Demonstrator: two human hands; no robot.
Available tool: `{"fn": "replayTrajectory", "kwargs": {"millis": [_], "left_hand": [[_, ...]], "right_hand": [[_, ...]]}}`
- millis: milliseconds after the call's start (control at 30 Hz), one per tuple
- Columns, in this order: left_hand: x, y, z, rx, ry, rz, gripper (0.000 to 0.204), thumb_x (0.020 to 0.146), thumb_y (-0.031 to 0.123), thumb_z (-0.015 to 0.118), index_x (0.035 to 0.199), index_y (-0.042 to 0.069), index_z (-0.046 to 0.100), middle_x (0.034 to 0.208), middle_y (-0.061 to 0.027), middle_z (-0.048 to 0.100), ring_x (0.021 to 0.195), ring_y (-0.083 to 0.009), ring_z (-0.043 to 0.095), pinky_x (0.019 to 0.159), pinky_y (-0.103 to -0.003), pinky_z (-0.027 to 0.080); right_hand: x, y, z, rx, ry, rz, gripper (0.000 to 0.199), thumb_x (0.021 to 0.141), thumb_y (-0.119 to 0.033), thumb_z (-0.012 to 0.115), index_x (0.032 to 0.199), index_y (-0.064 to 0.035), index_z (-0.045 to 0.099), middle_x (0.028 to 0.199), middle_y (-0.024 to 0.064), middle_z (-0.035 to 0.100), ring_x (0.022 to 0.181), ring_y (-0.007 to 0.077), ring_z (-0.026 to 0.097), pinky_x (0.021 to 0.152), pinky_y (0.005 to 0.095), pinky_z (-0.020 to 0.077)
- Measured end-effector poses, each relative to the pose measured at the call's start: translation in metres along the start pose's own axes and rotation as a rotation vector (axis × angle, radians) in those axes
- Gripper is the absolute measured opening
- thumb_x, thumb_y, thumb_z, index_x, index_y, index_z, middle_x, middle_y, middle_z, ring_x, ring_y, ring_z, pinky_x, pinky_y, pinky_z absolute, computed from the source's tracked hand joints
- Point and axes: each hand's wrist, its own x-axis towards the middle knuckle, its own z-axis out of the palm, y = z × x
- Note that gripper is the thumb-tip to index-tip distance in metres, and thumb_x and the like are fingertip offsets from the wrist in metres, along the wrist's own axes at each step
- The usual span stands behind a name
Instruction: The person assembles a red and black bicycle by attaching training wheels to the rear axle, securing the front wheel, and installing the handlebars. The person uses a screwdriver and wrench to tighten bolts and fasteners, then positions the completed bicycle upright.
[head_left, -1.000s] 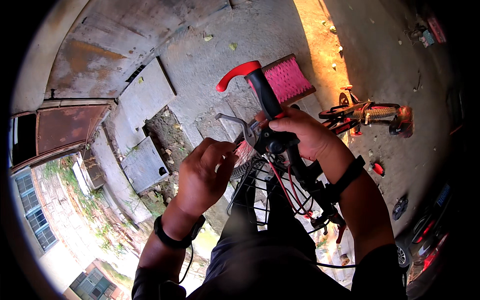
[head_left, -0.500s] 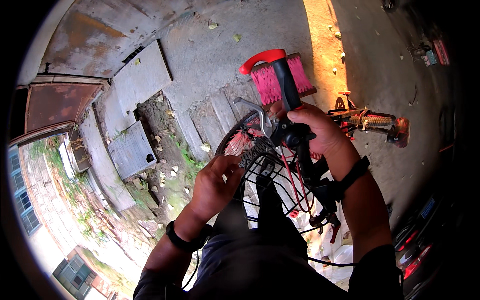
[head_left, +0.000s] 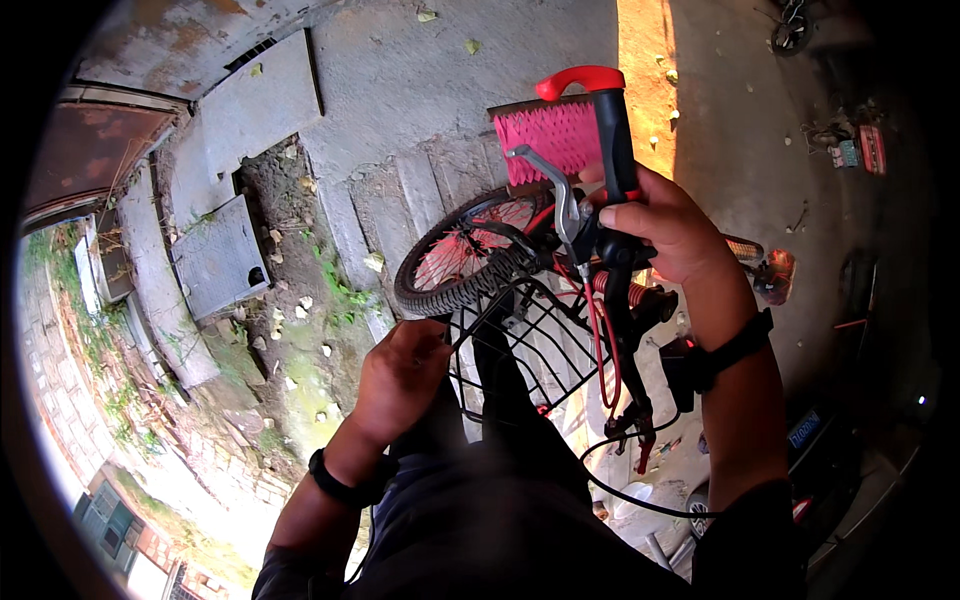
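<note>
My right hand (head_left: 672, 228) is wrapped round the base of the black handlebar grip (head_left: 614, 140), which ends in a red bar end (head_left: 580, 78). The silver brake lever (head_left: 552, 180) sits just left of it. Below the handlebar hangs the bicycle's black wire basket (head_left: 535, 350). My left hand (head_left: 402, 378) is at the basket's left edge, below the front wheel's black tyre (head_left: 440, 295). Its fingers are curled together, and what they hold, if anything, is hidden. Red cables (head_left: 608, 345) run down beside the handlebar stem.
A stool with a pink woven seat (head_left: 545, 145) stands behind the wheel. Concrete slabs (head_left: 255, 110) and a grey board (head_left: 218, 255) lie to the left beside bare soil with leaves. A second bicycle's orange reflector (head_left: 777, 275) shows at right, with a dark car (head_left: 825, 480) below.
The handlebar and my right hand have shifted right, and more of the front wheel shows. My left hand has moved left and down, away from the brake lever.
</note>
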Motion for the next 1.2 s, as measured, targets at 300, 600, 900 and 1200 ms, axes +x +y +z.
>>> {"fn": "replayTrajectory", "kwargs": {"millis": [300, 600, 900, 1200], "left_hand": [[-0.033, -0.047, -0.005, -0.152, 0.010, -0.216, 0.025, 0.092, 0.004, 0.068, 0.115, 0.000, 0.060, 0.087, -0.0034, 0.066, 0.080, -0.0093, 0.061, 0.073, -0.026, 0.051], [-0.147, -0.118, 0.010, -0.069, 0.178, -0.612, 0.027, 0.091, 0.017, 0.068, 0.113, 0.001, 0.064, 0.086, -0.0137, 0.072, 0.080, -0.0197, 0.070, 0.073, -0.033, 0.055], [-0.163, -0.144, 0.016, -0.104, 0.112, -0.595, 0.033, 0.091, 0.026, 0.068, 0.117, 0.006, 0.062, 0.096, -0.0148, 0.072, 0.091, -0.0299, 0.071, 0.079, -0.039, 0.055], [-0.095, -0.185, -0.033, -0.100, -0.107, -0.561, 0.034, 0.094, 0.024, 0.066, 0.120, 0.003, 0.059, 0.090, -0.0103, 0.069, 0.082, -0.0190, 0.067, 0.074, -0.033, 0.053]], "right_hand": [[-0.004, -0.013, 0.009, -0.194, 0.071, -0.061, 0.042, 0.088, -0.004, 0.068, 0.128, -0.0032, 0.054, 0.103, 0.0045, 0.066, 0.093, 0.0124, 0.064, 0.082, 0.0278, 0.0527], [-0.005, -0.013, 0.001, -0.274, 0.057, -0.057, 0.052, 0.091, -0.011, 0.062, 0.140, -0.0039, 0.047, 0.105, 0.0029, 0.061, 0.092, 0.0116, 0.062, 0.079, 0.0278, 0.0540], [-0.007, -0.018, 0.014, -0.257, 0.088, -0.071, 0.048, 0.092, -0.008, 0.062, 0.137, -0.0037, 0.049, 0.101, -0.0010, 0.058, 0.088, 0.0075, 0.058, 0.073, 0.0242, 0.0487], [-0.006, -0.025, 0.018, -0.431, 0.187, -0.067, 0.062, 0.082, -0.006, 0.059, 0.142, 0.0001, 0.043, 0.115, 0.0057, 0.060, 0.103, 0.0119, 0.059, 0.091, 0.0273, 0.0477]]}}
